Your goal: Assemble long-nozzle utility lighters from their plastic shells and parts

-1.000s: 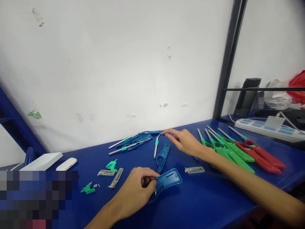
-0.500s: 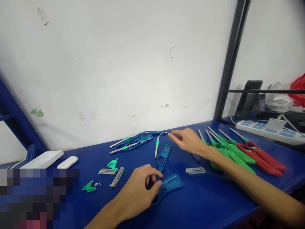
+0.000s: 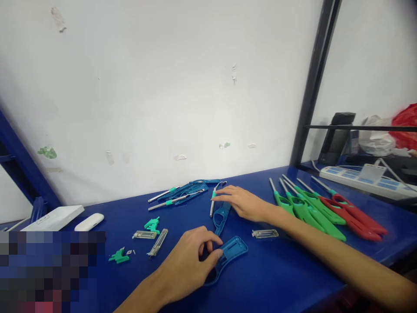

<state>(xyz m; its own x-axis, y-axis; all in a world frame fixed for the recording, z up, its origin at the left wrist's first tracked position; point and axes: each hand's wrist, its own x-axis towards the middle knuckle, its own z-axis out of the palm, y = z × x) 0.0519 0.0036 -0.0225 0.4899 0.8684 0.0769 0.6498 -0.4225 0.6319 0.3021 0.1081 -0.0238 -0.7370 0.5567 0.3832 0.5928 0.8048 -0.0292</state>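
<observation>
My left hand (image 3: 192,263) rests at the front of the blue table, its thumb and forefinger closed on a blue lighter shell half (image 3: 233,252). My right hand (image 3: 243,202) reaches over a second blue shell half (image 3: 220,219), fingers apart, with its fingertips at a metal rod with a green collar (image 3: 212,204). Whether they touch the rod is unclear. Clear fuel tanks lie on both sides, one (image 3: 265,234) to the right and one (image 3: 158,242) to the left. Green plastic pieces (image 3: 152,224) lie farther left.
More blue shells and rods (image 3: 189,191) lie by the wall. Green lighters (image 3: 306,213) and red lighters (image 3: 355,215) stand out at right, near a power strip (image 3: 368,178). A white case (image 3: 89,221) and white box (image 3: 54,218) are at left.
My right hand has moved left and slightly down, from beside the rod's wire end to the rod's collar. My left hand stays at the shell half. The view has shifted slightly.
</observation>
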